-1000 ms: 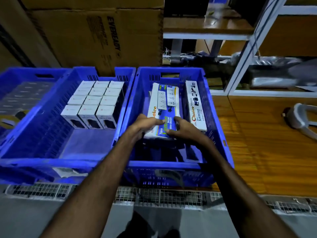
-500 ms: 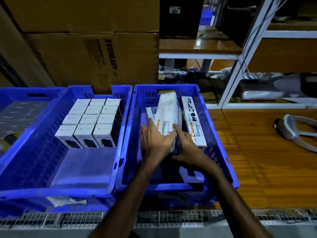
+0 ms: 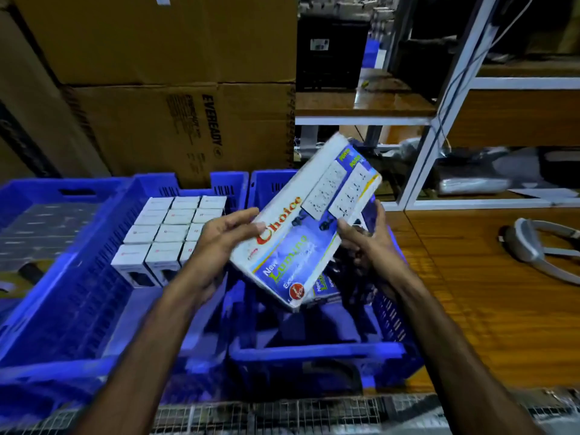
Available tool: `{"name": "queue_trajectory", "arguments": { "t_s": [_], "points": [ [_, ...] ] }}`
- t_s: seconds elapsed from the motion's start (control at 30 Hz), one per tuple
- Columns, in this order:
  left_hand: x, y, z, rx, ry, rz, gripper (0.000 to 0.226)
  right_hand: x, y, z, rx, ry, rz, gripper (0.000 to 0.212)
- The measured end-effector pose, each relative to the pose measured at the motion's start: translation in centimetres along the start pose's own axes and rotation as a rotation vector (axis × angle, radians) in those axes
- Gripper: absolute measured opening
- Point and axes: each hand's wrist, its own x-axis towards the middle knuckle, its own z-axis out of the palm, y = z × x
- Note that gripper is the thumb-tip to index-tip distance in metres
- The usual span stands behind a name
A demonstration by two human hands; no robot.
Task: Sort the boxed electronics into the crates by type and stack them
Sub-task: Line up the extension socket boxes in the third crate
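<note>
A long white and blue extension board box (image 3: 309, 221) marked "Choice" is raised and tilted above the right blue crate (image 3: 317, 353). My left hand (image 3: 219, 243) grips its left edge and my right hand (image 3: 365, 240) holds its right side from below. A second box of the same kind (image 3: 324, 288) peeks out beneath it inside that crate. The middle blue crate (image 3: 81, 309) holds several small white boxes (image 3: 171, 233) in neat rows at its far end.
A third blue crate (image 3: 37, 221) at the far left holds dark flat packs. Big cardboard cartons (image 3: 175, 120) stand behind the crates. A white metal shelf rack (image 3: 439, 120) rises at the right. A grey headband device (image 3: 533, 246) lies on the wooden table (image 3: 486, 309).
Both hands have lifted the extension board box out of the right crate and tilted it upward to the right. The view has moved closer.
</note>
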Motion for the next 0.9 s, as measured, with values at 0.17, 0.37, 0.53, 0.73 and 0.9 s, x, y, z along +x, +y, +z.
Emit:
{"name": "queue_trajectory", "arguments": {
  "t_s": [0.17,0.37,0.53,0.73,0.9],
  "points": [
    [-1.4,-2.0,1.0,-0.466,-0.101,-0.3,0.035,-0.6,-0.1,2.8,0.247,-0.097,0.081,0.073],
    [-2.9,-5.5,3.9,-0.748,-0.217,-0.425,0.052,-1.6,-0.9,5.0,0.206,-0.07,-0.007,0.081],
    [-2.6,-6.5,4.3,-0.797,-0.16,-0.423,0.054,-2.8,-1.1,6.5,0.038,-0.103,-0.104,0.07],
    [-1.4,-7.1,4.5,-0.716,-0.094,-0.4,0.05,-3.6,-1.4,6.1,-0.022,-0.134,-0.093,0.071],
    [0.7,-7.9,5.6,-0.58,0.096,-0.157,0.038,-4.0,-1.1,5.5,-0.242,-0.014,-0.028,0.077]
  ]
}}
